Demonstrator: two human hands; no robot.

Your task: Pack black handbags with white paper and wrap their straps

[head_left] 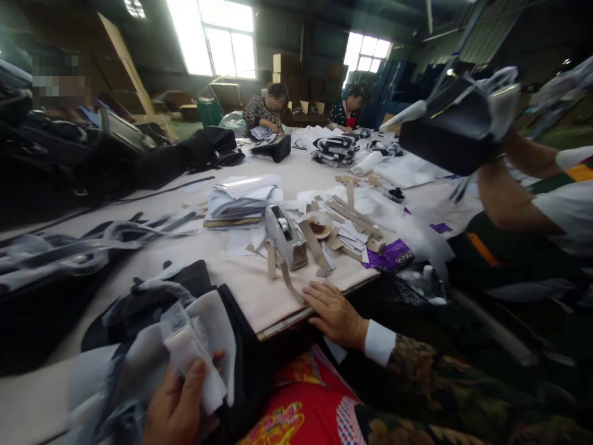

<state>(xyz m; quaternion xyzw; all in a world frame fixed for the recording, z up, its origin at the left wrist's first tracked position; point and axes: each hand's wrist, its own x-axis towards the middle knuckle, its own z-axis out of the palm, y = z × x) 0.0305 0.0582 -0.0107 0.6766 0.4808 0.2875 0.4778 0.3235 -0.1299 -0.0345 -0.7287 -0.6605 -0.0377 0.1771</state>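
Note:
My left hand (178,402) is closed, thumb on top, on a folded piece of white wrapping material (197,361) at the lower left. Beneath and around it lies a black bag (199,281), partly covered by white sheets and clear plastic. My right hand (337,314) lies at the table's front edge with its fingers stretched out. Its fingertips are beside the end of a tan strip (291,283), and I cannot tell whether they touch. A grey tape dispenser (286,237) stands just beyond that strip.
Stacked paper sheets (243,201), loose tan strips (354,216) and a purple packet (389,254) lie on the table (245,293). Black bags and wrapped straps (74,262) crowd the left. At right, a co-worker's arms (504,191) hold up a black bag (449,133). Several people sit around.

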